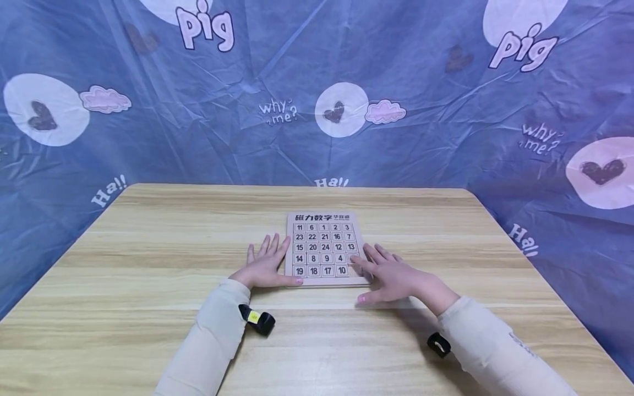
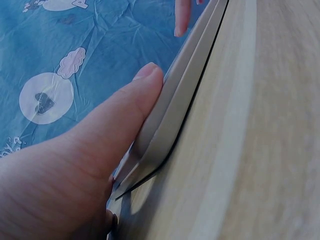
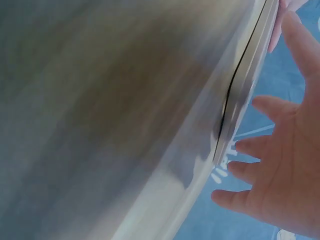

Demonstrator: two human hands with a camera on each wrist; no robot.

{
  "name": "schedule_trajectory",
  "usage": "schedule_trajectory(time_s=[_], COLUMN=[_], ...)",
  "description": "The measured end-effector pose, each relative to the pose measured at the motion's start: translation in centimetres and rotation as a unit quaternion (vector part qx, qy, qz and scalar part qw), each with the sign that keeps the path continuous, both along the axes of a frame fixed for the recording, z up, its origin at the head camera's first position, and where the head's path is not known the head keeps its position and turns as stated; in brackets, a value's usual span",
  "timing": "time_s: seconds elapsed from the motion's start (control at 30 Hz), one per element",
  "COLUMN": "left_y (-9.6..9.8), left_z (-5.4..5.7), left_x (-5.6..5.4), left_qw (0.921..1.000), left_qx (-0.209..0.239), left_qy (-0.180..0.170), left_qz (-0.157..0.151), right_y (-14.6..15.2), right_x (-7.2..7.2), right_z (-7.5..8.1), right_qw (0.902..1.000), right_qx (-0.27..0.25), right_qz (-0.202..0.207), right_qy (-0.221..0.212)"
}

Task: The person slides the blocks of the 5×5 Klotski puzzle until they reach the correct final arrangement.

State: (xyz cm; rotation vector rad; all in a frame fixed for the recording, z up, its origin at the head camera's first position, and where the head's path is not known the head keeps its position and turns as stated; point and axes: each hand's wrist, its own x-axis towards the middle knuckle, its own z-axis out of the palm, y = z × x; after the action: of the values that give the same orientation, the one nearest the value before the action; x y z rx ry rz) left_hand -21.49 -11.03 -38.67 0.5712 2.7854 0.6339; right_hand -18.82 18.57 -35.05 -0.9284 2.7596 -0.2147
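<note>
A pale number sliding puzzle (image 1: 324, 280) lies flat on the table, its square number tiles in rows beneath a printed heading. My left hand (image 1: 264, 269) is at its left side with fingers spread and straight. The left thumb (image 2: 145, 82) rests on the puzzle's near edge, close to the corner. Over the lower right part of the puzzle is my right hand (image 1: 393, 275), its index finger extended to the right end of the row with tile 4. That fingertip hides part of the tiles; whether it touches them I cannot tell. The right thumb is held apart, off the near edge.
The light wood-grain table (image 1: 148, 319) surrounds the puzzle. A blue printed cloth (image 1: 223, 137) hangs behind it and down the sides. Black wrist bands with small devices (image 1: 262, 323) sit on both pale sleeves.
</note>
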Motion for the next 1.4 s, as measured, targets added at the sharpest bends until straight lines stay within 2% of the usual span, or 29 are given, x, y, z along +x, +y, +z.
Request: schedule_trajectory(time_s=[0.2,0.87,1.1,1.4], left_y=[0.0,-0.2,-0.1,0.0], left_z=[-0.1,-0.1,0.0,-0.1], left_x=[-0.1,-0.1,-0.1,-0.1], left_qw=[1.0000,1.0000,1.0000,1.0000], left_qx=[-0.004,-0.004,-0.005,-0.005], left_qy=[-0.002,-0.004,-0.002,0.000], left_qz=[-0.001,0.005,0.004,0.003], right_y=[0.3,0.5,-0.5,-5.5], right_x=[-0.1,2.0,1.3,-0.5], right_z=[-0.2,0.4,0.6,1.0], right_qw=[0.9999,0.9998,0.9998,0.9984], right_qx=[0.007,-0.001,0.002,0.036], right_qz=[-0.010,0.010,0.014,0.042], right_qy=[-0.008,-0.015,-0.013,-0.005])
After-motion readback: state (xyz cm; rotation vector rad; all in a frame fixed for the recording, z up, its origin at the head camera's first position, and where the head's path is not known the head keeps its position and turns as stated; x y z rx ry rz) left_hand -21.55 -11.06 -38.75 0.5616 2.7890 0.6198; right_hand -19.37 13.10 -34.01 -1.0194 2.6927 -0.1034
